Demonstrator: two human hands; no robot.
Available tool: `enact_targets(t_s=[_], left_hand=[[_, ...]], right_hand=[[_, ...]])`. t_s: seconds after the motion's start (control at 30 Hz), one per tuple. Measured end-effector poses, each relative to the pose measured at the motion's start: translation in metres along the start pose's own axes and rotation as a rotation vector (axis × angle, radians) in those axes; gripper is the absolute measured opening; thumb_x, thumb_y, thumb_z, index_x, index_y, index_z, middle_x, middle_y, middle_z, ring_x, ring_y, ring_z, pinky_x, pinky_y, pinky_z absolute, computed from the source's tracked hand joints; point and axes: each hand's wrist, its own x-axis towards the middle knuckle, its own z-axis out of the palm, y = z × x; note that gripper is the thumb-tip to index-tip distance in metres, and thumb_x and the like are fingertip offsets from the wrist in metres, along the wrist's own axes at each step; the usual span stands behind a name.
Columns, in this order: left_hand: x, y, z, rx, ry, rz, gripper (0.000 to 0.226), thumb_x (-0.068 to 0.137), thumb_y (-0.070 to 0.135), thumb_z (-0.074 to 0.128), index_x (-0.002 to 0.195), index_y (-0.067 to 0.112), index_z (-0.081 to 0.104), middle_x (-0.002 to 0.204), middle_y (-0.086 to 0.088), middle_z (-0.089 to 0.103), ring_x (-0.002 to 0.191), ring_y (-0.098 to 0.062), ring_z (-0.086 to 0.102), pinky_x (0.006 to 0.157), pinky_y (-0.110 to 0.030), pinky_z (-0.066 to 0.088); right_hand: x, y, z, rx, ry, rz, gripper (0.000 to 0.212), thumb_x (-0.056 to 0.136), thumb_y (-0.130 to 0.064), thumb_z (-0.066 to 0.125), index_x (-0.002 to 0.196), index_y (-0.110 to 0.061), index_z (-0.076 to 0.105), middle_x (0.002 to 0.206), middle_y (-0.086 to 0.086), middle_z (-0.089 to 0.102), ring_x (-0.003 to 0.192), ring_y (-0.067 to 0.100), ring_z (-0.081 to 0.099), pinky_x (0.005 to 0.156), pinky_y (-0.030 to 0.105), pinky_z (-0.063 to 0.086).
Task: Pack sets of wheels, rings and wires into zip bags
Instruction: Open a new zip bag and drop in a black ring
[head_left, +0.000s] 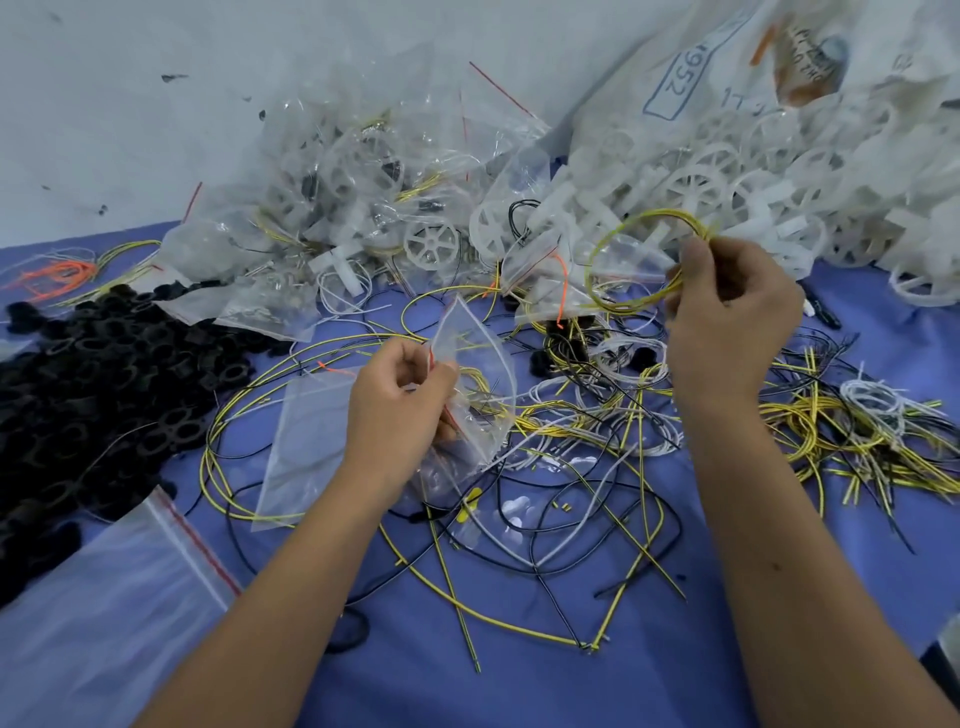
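Two bare hands work over a blue worktop (519, 691) strewn with parts. At about seven o'clock from the middle of the view, the left hand (400, 410) pinches the mouth of a small clear zip bag (480, 384), its fingers curled round the red-striped edge so the bag stands open; a few yellow wire ends and a dark piece show inside it. Up at about two o'clock, the right hand (727, 312) holds a yellow wire coil (631, 260), fingers and thumb closed on the loop's right side, lifted clear of the worktop and just above and to the right of the bag.

Below and between both hands lies a tangle of loose wires (571, 519), yellow, black and white, sprawling toward five o'clock. More yellow and white bundles (841, 431) sit at three o'clock, past the right wrist. At nine o'clock a heap of black rings (104, 374) spreads along the left edge. At twelve o'clock filled zip bags (353, 208) are piled against the wall, white wheels visible through the plastic. A big sack of white wheels (753, 171) spills open at one o'clock. Orange wires (57, 273) lie at ten o'clock, beyond the rings. Another flat empty zip bag (104, 613) rests at eight o'clock, beside the left forearm.
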Motion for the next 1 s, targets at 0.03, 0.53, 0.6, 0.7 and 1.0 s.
enact_targets(t_s=[0.03,0.53,0.6,0.7,1.0], left_hand=[[-0.001,0.001,0.0,0.027,0.039,0.04,0.019,0.093,0.015,0.07,0.084,0.013,0.054,0.074,-0.008,0.059,0.049,-0.021,0.056,0.045,-0.031,0.048],[-0.007,0.016,0.002,0.124,0.198,0.195,0.018,0.092,0.02,0.072,0.083,0.023,0.057,0.079,0.004,0.065,0.063,-0.031,0.066,0.059,-0.044,0.056],[-0.008,0.02,0.002,0.11,0.195,0.2,0.018,0.092,0.019,0.072,0.083,0.021,0.057,0.078,0.004,0.064,0.063,-0.031,0.065,0.06,-0.047,0.056],[-0.01,0.024,0.005,0.118,0.185,0.231,0.016,0.091,0.018,0.072,0.085,0.017,0.057,0.076,0.002,0.064,0.062,-0.03,0.064,0.058,-0.041,0.054],[-0.016,0.027,0.016,0.203,0.142,0.347,0.016,0.086,0.01,0.071,0.082,0.018,0.057,0.075,0.007,0.062,0.059,-0.015,0.06,0.059,-0.036,0.053]], right_hand=[[-0.002,-0.003,0.003,0.112,-0.038,0.043,0.025,0.099,-0.025,0.065,0.091,-0.001,0.07,0.072,0.007,0.068,0.053,0.023,0.06,0.05,0.033,0.048],[-0.046,-0.015,0.033,0.196,-0.597,0.109,0.007,0.092,-0.006,0.073,0.089,-0.001,0.067,0.064,0.013,0.068,0.04,0.023,0.055,0.038,0.027,0.045],[-0.05,-0.015,0.033,0.136,-0.604,0.073,0.007,0.091,-0.006,0.073,0.089,-0.002,0.068,0.063,0.009,0.068,0.041,0.025,0.058,0.039,0.028,0.047],[-0.06,-0.017,0.037,0.042,-0.597,0.003,0.005,0.091,-0.008,0.073,0.089,-0.006,0.069,0.064,0.005,0.069,0.043,0.022,0.061,0.038,0.03,0.05],[-0.086,-0.022,0.054,0.231,-0.345,0.235,0.012,0.095,-0.011,0.068,0.087,-0.006,0.061,0.062,0.007,0.068,0.043,0.023,0.066,0.042,0.037,0.055]])
